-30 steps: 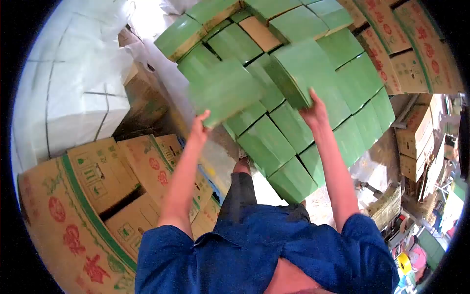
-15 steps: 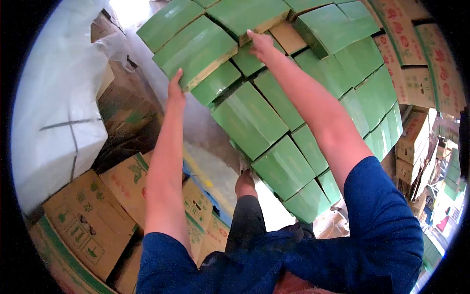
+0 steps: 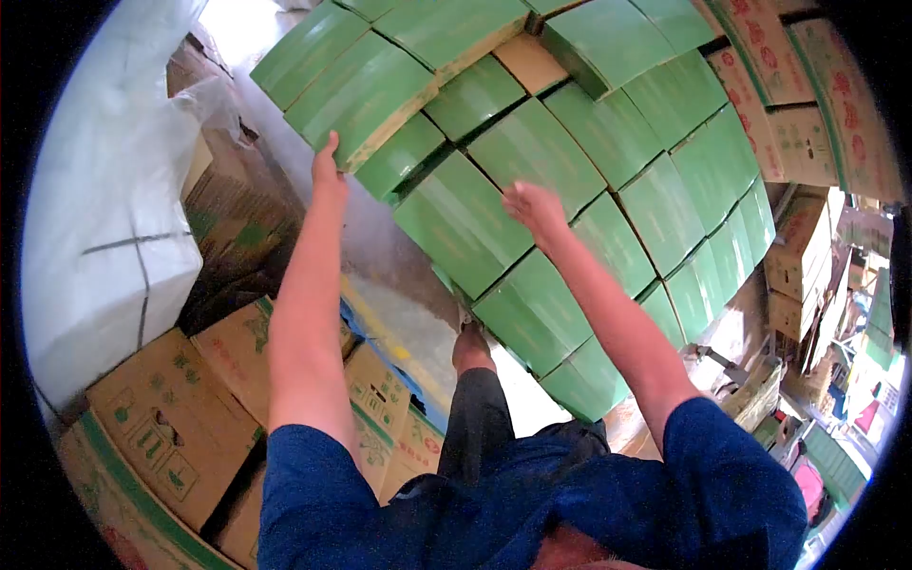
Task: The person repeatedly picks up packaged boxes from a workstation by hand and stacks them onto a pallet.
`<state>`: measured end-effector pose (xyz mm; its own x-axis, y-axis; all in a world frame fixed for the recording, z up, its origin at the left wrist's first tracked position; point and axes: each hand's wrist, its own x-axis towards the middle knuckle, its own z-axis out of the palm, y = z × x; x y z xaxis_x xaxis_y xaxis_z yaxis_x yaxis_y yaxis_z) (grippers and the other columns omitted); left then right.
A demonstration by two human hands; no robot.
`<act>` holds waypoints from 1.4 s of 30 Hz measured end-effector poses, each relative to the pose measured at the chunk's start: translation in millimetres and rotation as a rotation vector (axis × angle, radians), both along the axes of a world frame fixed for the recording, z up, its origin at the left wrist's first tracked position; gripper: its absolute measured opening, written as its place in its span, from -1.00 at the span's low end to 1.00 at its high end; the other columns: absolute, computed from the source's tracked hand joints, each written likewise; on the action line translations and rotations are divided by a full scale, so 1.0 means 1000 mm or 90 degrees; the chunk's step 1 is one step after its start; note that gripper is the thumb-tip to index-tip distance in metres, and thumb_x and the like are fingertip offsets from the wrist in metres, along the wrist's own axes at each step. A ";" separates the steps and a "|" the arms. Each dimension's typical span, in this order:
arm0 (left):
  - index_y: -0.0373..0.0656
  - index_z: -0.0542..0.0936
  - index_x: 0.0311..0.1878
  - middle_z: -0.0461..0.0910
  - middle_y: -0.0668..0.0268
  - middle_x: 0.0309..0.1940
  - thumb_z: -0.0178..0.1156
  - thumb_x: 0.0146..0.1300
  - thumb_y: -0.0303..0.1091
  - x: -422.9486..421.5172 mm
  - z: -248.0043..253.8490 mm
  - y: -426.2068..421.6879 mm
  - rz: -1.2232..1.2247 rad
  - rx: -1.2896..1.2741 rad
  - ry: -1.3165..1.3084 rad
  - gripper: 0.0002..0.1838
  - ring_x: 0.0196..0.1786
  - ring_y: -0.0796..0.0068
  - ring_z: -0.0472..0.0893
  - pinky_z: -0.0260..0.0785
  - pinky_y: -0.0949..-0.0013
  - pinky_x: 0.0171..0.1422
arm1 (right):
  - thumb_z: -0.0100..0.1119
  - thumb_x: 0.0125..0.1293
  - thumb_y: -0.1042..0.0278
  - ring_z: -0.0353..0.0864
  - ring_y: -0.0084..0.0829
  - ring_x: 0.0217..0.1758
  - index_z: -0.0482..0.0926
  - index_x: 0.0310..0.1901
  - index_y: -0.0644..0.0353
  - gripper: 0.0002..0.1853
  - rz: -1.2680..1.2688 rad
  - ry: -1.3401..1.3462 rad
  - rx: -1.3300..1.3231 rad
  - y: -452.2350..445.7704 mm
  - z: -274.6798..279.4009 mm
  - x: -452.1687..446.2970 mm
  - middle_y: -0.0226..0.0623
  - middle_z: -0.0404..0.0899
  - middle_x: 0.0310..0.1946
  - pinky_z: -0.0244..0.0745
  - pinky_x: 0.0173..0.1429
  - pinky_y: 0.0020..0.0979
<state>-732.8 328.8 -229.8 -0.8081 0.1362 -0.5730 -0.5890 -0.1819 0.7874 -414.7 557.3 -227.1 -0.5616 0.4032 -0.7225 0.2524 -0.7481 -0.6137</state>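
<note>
My left hand [image 3: 328,173] is at the near left corner of a green box [image 3: 366,85] in the raised row of a large stack. Its thumb side points up along the box's side and the fingers look extended, not wrapped round it. My right hand [image 3: 534,207] is over the middle of the stack, just above a green box [image 3: 537,152], with its fingers curled in and nothing visible in them. A brown patch [image 3: 530,65] shows between the green boxes near the top.
Brown printed cartons [image 3: 180,427] stand at the lower left, below a white wrapped load [image 3: 114,247]. More red-printed cartons [image 3: 803,142] are stacked at the right. My leg [image 3: 475,408] is beside the near edge of the green stack.
A second ago both hands were at blurred green boxes nearer me. The left one then reached the raised row's corner and stays there; the right one has drawn back from that row toward me.
</note>
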 end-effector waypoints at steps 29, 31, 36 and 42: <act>-0.11 -0.19 0.55 0.01 0.12 0.51 0.19 0.28 0.13 1.100 0.185 0.474 -1.380 0.059 -0.127 0.02 0.54 0.15 0.03 -0.02 0.07 0.48 | 0.33 0.20 0.08 0.50 -0.38 -0.14 0.48 0.01 0.15 -0.55 -1.285 -0.168 0.065 0.099 0.182 1.063 -0.27 0.51 -0.09 0.49 -0.09 -0.30; -0.12 -0.21 0.55 -0.02 0.10 0.52 0.20 0.24 0.19 1.122 0.194 0.472 -1.380 -0.009 -0.092 0.07 0.54 0.13 -0.01 -0.02 0.03 0.47 | 0.35 0.17 0.07 0.46 -0.37 -0.15 0.48 0.04 0.09 -0.53 -1.276 -0.174 0.049 0.117 0.181 1.076 -0.34 0.49 -0.13 0.44 -0.03 -0.25; -0.12 -0.28 0.54 -0.12 0.06 0.54 0.22 0.15 0.30 1.145 0.181 0.475 -1.372 -0.111 -0.044 0.19 0.56 0.04 -0.08 -0.06 -0.09 0.45 | 0.36 0.16 0.11 0.51 -0.39 -0.16 0.50 0.01 0.09 -0.56 -1.308 -0.197 0.012 0.145 0.178 1.083 -0.42 0.54 -0.15 0.41 -0.05 -0.17; -0.10 0.24 0.38 0.22 0.17 0.39 0.26 0.11 0.30 1.151 0.176 0.476 -1.305 -0.187 -0.037 -0.09 0.42 0.20 0.18 0.14 -0.01 0.30 | 0.32 0.15 -0.10 0.38 -0.29 -0.13 0.44 0.08 -0.06 -0.47 -1.309 -0.139 0.060 0.128 0.174 1.086 -0.37 0.41 -0.18 0.35 -0.03 -0.22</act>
<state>418.0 804.9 -53.4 0.3784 0.5358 -0.7548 0.2510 0.7255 0.6408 671.3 685.3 -53.0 0.7312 0.2240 -0.6443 -0.6693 0.0532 -0.7411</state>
